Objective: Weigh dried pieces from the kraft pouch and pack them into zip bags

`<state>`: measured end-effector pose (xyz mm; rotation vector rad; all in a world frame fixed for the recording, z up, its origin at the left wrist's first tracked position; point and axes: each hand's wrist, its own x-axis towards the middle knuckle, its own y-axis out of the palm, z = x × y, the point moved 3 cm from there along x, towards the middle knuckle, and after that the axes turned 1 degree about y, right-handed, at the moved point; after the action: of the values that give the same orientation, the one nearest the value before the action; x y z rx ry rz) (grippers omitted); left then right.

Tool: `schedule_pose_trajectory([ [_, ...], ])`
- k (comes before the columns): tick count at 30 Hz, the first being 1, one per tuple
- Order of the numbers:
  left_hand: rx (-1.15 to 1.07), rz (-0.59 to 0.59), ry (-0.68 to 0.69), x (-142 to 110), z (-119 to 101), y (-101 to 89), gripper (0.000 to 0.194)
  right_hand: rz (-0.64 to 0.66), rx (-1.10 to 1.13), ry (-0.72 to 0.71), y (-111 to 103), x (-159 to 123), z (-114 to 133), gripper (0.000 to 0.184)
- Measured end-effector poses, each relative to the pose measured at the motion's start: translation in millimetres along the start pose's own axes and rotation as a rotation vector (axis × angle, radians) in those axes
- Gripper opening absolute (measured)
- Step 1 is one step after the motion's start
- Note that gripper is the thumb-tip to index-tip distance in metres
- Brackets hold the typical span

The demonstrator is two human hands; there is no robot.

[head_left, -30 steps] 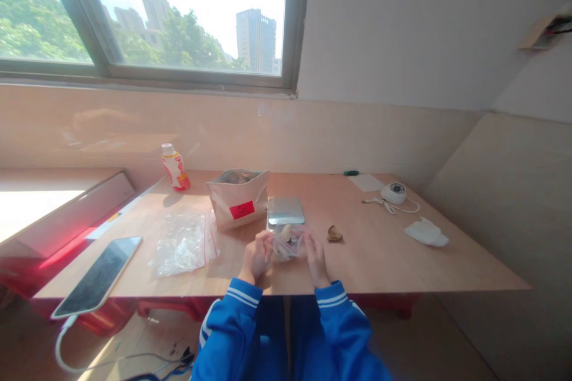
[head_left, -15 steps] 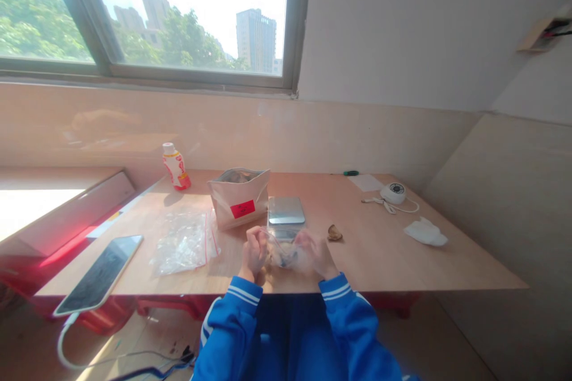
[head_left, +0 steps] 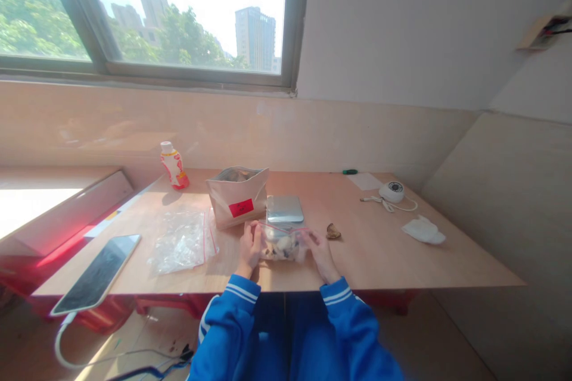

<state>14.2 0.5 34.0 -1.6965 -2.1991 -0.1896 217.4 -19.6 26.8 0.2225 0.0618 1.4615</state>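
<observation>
Now: clear zip bag lumpy with pale chunks, left hand and right hand fingers clamped on its edges; scale at twelve o'clock.

On the tabletop, left-hand grip pinching one side of a clear zip bag with pale lumpy pieces inside, and right-hand grip holding the other side. Just behind the bag, a flat metal scale; beside it, a paper pouch with red label. Near the right-hand grip, a small brown curved piece. More left, another flat zip bag and a phone.
</observation>
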Motion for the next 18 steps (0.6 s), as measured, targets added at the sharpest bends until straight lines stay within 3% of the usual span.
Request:
schedule_pose_trajectory([
  [3, -0.052, 0.074, -0.059, 1, -2, 2.8, 0.034, -0.097, 0.057, 0.011, -6, 1, -1, 0.036],
  [6, -0.095, 0.076, -0.094, 1, -2, 4.0, 0.034, -0.201, 0.042, -0.019, -9, 0, -1, 0.036],
  [11, -0.246, 0.081, -0.242, -1, -4, 4.5, 0.038, -0.254, -0.014, -0.053, -11, 1, -6, 0.042],
  [18, -0.424, 0.23, -0.433, -7, -13, 10.0, 0.044, -0.35, -0.109, -0.128, -19, 3, -10, 0.044],
])
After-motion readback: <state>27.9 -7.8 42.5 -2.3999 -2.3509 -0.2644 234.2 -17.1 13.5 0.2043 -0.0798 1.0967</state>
